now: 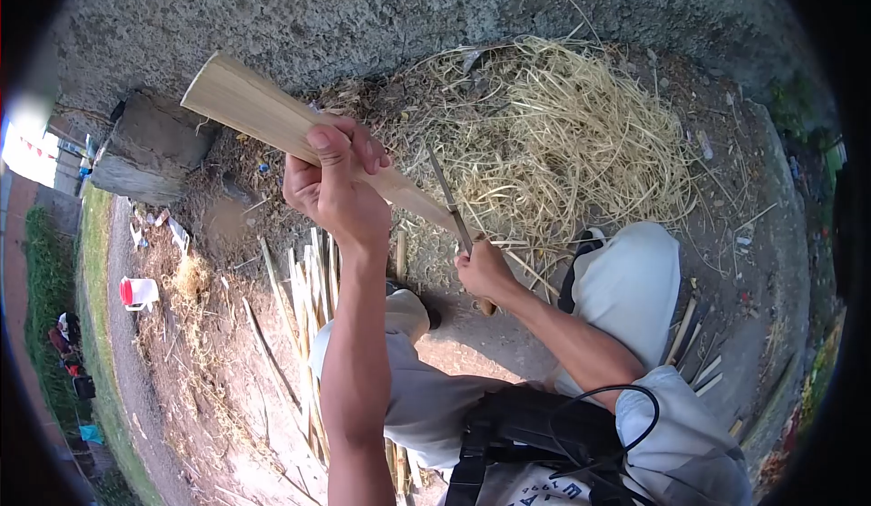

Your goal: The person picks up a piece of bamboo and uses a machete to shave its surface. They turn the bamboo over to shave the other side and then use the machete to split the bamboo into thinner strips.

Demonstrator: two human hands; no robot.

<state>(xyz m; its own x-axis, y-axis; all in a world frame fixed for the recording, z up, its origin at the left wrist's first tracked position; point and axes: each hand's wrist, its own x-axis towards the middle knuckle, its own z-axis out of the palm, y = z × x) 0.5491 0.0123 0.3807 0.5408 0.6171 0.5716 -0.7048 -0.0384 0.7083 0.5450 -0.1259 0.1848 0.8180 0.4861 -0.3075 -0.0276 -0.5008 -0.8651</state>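
My left hand (337, 184) is closed around a wide, pale bamboo slat (249, 105), thumb on top, and holds it up at a slant in front of me. The slat's broad end points up and left; its other end runs down toward my right hand (486, 272). That hand grips a knife (443, 180) with a long, narrow blade and a wooden handle whose butt shows below the fist. The blade points up and crosses the slat near its lower end.
A large heap of pale shavings (590, 134) lies on the ground by the rough wall (390, 16). Long bamboo strips (304, 297) lie beside my left leg, with more strips by my right. A stone block (156, 148) and a red-and-white container (139, 294) stand at the left.
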